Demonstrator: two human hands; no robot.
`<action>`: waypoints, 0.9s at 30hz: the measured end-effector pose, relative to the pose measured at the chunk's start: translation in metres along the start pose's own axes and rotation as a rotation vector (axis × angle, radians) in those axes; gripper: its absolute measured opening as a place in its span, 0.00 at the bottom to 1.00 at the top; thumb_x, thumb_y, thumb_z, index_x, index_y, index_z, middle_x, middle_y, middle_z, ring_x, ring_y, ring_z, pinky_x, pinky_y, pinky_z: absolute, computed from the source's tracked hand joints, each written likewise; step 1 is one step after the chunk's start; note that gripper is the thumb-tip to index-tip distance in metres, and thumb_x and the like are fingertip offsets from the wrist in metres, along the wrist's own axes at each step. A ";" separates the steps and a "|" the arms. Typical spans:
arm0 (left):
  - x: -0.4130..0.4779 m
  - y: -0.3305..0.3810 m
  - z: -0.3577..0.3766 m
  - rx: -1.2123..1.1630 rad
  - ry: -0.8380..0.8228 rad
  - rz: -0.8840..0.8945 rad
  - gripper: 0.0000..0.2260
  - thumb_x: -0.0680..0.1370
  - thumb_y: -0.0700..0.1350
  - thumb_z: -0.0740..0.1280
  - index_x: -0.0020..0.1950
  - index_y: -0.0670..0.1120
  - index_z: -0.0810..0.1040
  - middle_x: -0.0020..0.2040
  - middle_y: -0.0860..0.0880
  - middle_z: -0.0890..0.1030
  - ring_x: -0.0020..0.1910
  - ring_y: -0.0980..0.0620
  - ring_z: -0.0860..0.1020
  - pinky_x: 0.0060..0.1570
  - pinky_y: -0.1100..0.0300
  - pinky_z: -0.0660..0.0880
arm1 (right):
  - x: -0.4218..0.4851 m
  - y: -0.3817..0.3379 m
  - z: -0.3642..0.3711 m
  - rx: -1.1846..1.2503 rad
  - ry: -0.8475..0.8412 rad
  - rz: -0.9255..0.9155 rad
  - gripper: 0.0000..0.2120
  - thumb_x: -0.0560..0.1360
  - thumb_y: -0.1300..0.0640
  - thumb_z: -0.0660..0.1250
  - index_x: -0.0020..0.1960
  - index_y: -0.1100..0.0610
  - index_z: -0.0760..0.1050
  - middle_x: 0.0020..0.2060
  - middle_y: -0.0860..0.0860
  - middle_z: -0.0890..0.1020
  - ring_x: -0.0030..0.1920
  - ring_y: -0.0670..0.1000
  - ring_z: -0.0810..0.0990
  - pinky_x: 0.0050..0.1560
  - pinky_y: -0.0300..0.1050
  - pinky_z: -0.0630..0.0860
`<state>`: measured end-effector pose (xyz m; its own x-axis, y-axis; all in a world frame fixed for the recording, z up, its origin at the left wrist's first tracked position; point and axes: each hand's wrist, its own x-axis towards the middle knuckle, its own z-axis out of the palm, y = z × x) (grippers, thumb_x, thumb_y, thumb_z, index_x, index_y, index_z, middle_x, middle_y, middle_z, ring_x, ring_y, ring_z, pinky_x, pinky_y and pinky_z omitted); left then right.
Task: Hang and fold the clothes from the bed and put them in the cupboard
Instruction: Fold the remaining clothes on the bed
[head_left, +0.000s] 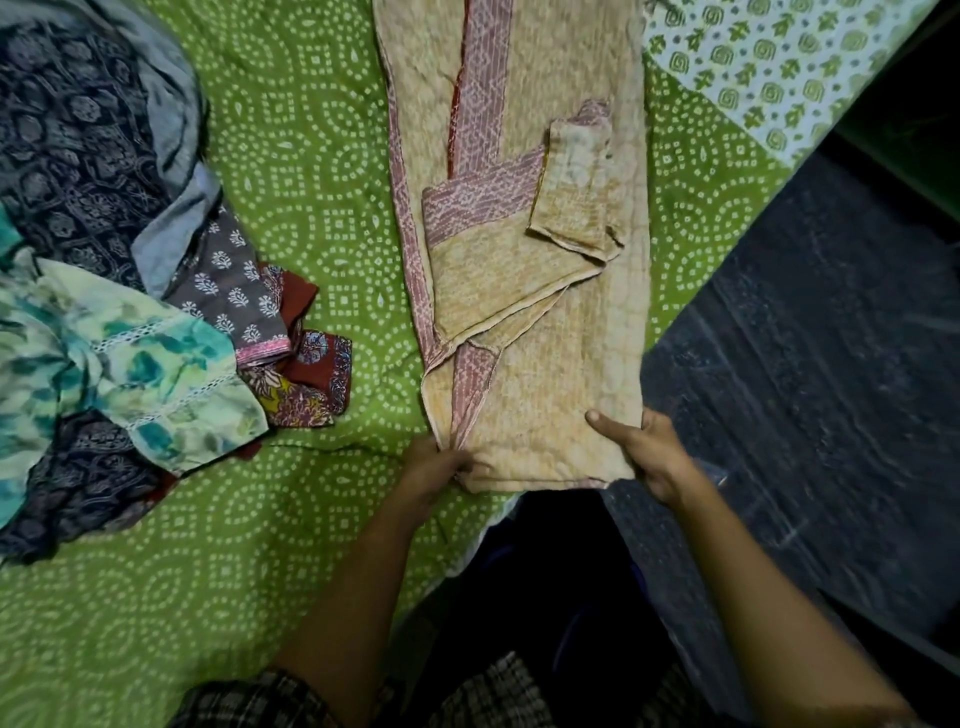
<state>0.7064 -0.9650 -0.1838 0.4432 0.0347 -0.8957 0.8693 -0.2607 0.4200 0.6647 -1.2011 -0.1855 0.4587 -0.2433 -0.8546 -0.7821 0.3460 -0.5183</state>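
Left of the kurta, a pile (104, 270) of unfolded clothes lies on the bed (311, 156), so most of the task looks undone. The step in hand appears to be folding. The left hand (434, 470) pinches the kurta's near left corner, fingers curled into the bunched hem. The kurta (545, 353) lies flat along the bed, running away from the person, already narrowed lengthwise, with a sleeve (576, 197) turned in on top. The right hand (647, 449) grips the near right corner, thumb over the cloth and fingers at its edge, right where the bed ends. Right of the kurta is dark floor (810, 364). The next move is probably to lift the near end with both hands and carry it toward the far end. That calls for an even pull, so the sleeve stays tucked and the right edge does not slip off the bed.
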 end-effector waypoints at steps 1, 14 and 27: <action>-0.003 -0.005 0.000 -0.048 -0.011 -0.025 0.10 0.68 0.30 0.67 0.48 0.38 0.77 0.45 0.43 0.79 0.45 0.45 0.76 0.43 0.56 0.74 | -0.002 0.000 -0.001 -0.012 -0.005 0.004 0.12 0.71 0.65 0.71 0.54 0.64 0.78 0.54 0.60 0.81 0.40 0.48 0.83 0.45 0.44 0.81; -0.035 0.071 0.005 -0.959 -0.286 0.054 0.07 0.71 0.42 0.62 0.46 0.43 0.77 0.36 0.47 0.82 0.35 0.51 0.82 0.34 0.58 0.80 | -0.017 -0.093 -0.013 -0.057 0.054 -0.191 0.05 0.71 0.68 0.69 0.42 0.59 0.80 0.39 0.54 0.84 0.44 0.53 0.81 0.49 0.46 0.78; 0.062 0.156 0.033 0.447 0.330 0.839 0.16 0.79 0.47 0.59 0.63 0.42 0.74 0.64 0.45 0.75 0.64 0.48 0.71 0.63 0.56 0.65 | 0.047 -0.148 0.066 -1.084 0.250 -1.055 0.24 0.80 0.54 0.53 0.74 0.61 0.60 0.73 0.62 0.61 0.74 0.58 0.58 0.75 0.50 0.50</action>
<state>0.8621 -1.0352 -0.1790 0.9720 -0.0784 -0.2216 0.1163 -0.6590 0.7431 0.8299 -1.2037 -0.1509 0.9913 -0.1256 -0.0391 -0.1282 -0.8564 -0.5001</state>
